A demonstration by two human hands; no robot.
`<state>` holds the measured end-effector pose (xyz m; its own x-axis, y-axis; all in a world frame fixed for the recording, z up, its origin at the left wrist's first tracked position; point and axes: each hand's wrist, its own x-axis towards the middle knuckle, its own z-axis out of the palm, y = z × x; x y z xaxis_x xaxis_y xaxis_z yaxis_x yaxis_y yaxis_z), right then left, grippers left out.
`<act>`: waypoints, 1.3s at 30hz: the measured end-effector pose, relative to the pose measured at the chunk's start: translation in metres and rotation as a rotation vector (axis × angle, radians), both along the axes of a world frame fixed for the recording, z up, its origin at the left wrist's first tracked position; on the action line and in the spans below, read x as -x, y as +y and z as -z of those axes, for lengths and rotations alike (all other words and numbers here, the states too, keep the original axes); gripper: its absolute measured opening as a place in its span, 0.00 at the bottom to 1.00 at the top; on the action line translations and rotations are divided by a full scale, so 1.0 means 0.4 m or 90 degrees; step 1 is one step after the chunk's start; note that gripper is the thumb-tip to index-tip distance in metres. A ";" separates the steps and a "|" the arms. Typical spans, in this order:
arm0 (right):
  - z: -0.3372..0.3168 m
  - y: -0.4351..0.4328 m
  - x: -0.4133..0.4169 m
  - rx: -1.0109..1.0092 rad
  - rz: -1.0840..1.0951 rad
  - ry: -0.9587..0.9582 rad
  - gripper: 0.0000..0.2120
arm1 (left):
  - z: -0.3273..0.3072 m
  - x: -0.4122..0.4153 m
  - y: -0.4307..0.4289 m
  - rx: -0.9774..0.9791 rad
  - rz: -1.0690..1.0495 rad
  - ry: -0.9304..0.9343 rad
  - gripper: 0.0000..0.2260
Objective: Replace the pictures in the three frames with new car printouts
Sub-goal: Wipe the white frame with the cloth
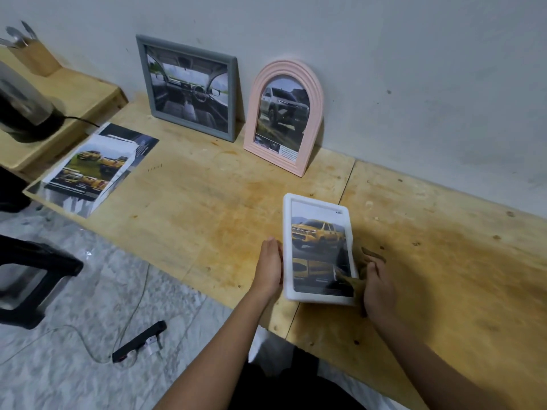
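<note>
A white frame [318,250] with a yellow car picture is tilted up off the wooden table [207,220] near its front edge. My left hand [269,269] lies flat with straight fingers against the frame's left edge. My right hand [377,284] grips the frame's right edge, fingers curled behind it. A grey frame [191,87] showing a car interior and a pink arched frame [285,116] showing a pickup lean on the wall at the back. Loose car printouts [91,170] lie stacked at the table's left end.
A lower wooden shelf [74,96] at left carries a dark kettle-like appliance [23,110] and a knife block [35,57]. On the tiled floor lie a black stool [32,279], a black power strip [139,340] and a cable.
</note>
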<state>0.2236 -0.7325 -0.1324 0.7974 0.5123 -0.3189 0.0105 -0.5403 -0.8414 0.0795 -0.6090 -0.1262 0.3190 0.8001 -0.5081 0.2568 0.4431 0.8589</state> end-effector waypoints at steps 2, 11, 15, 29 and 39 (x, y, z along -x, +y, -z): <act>0.002 -0.001 0.000 0.005 -0.017 -0.001 0.15 | -0.034 -0.022 0.027 0.000 0.073 -0.007 0.21; -0.013 -0.006 0.007 0.003 -0.031 0.038 0.14 | -0.074 -0.067 0.064 0.102 0.056 0.043 0.30; -0.021 -0.006 0.013 -0.012 -0.032 0.034 0.14 | -0.040 -0.063 0.076 0.182 0.014 0.044 0.36; -0.070 0.022 -0.021 -0.062 0.041 -0.005 0.11 | -0.140 -0.091 0.113 -0.098 -0.111 -0.061 0.24; -0.232 0.137 -0.094 -0.301 0.129 -0.078 0.13 | -0.203 -0.115 0.112 -0.168 -0.019 -0.136 0.21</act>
<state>0.2611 -0.6778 -0.0398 0.9123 0.4094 0.0108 0.0582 -0.1035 -0.9929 0.1254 -0.5642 -0.0452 0.3703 0.9057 -0.2065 0.0492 0.2028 0.9780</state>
